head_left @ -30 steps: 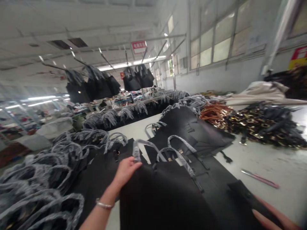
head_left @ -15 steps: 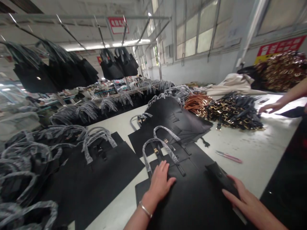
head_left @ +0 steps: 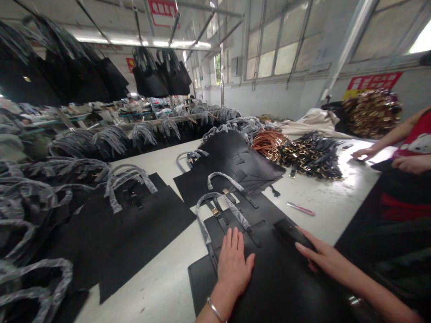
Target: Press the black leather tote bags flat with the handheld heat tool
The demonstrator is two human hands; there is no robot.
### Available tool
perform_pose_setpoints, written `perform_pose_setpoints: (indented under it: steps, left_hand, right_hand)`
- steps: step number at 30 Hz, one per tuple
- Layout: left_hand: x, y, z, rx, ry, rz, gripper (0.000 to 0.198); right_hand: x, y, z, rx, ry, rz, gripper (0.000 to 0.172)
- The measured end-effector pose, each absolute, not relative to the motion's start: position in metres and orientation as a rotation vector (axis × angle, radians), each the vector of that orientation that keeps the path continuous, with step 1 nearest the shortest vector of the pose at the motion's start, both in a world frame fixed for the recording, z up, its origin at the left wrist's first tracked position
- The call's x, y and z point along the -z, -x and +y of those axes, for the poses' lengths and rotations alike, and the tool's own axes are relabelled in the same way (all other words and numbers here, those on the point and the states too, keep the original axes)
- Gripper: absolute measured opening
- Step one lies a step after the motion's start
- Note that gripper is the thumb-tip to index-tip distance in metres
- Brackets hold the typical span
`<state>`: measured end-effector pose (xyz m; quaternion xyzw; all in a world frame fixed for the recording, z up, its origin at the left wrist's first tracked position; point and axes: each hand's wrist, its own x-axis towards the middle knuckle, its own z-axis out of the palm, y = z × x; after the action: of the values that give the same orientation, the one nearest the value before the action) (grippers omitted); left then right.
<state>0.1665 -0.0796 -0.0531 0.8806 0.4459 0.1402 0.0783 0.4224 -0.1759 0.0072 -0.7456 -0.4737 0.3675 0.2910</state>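
Note:
My left hand (head_left: 235, 262), a bracelet at its wrist, lies flat on a black leather bag panel (head_left: 266, 278), fingers pointing toward the handles. Wrapped in clear plastic, the looped handle (head_left: 215, 195) stands up just beyond my fingertips. A gold buckle (head_left: 214, 211) on a black strap sits inside that loop. On the panel's right side, my right hand (head_left: 314, 251) grips a narrow black leather piece (head_left: 286, 229) between thumb and fingers. Part of that piece is covered by the hand.
More black bag panels (head_left: 141, 237) with wrapped handles lie to the left. A red-handled tool (head_left: 301, 208) rests on the white table (head_left: 323, 224). Beyond are buckled black straps (head_left: 313, 157) and brown straps (head_left: 269, 143). At right, another person's hand (head_left: 365, 154) touches the table.
My left hand has flattened, its fingers stretched out on the panel. The right hand and black leather piece sit farther left and up in view. The camera has turned slightly right.

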Motion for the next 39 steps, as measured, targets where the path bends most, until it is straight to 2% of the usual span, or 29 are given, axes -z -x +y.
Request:
perform_pose_setpoints:
  steps: [8, 14, 20, 27, 30, 36, 39]
  left_hand:
    - [0.061, -0.145, -0.155, -0.565, -2.597, 1.26, 0.043]
    - [0.066, -0.132, -0.182, -0.622, -2.591, 1.133, 0.042]
    - [0.062, -0.131, -0.176, -0.578, -2.572, 1.117, 0.042]
    - [0.059, -0.129, -0.176, -0.598, -2.563, 1.055, 0.046]
    - [0.057, -0.129, -0.177, -0.561, -2.582, 1.043, 0.049]
    - [0.056, -0.125, -0.179, -0.574, -2.572, 1.021, 0.051]
    - [0.055, -0.124, -0.177, -0.603, -2.531, 1.023, 0.05]
  right_hand:
    - [-0.036, -0.385, -0.179, -1.368, 1.902, -1.401, 0.078]
    - [-0.045, -0.328, -0.158, -1.587, 1.824, -1.528, 0.069]
    - [-0.054, -0.305, -0.131, -1.639, 1.804, -1.491, 0.06]
    - [-0.057, -0.312, -0.133, -1.757, 1.862, -1.478, 0.065]
    - [-0.052, -0.297, -0.128, -1.72, 1.865, -1.498, 0.066]
    - [-0.054, -0.265, -0.103, -1.253, 1.83, -1.698, 0.069]
    - [-0.065, -0.265, -0.098, -1.451, 1.81, -1.716, 0.07]
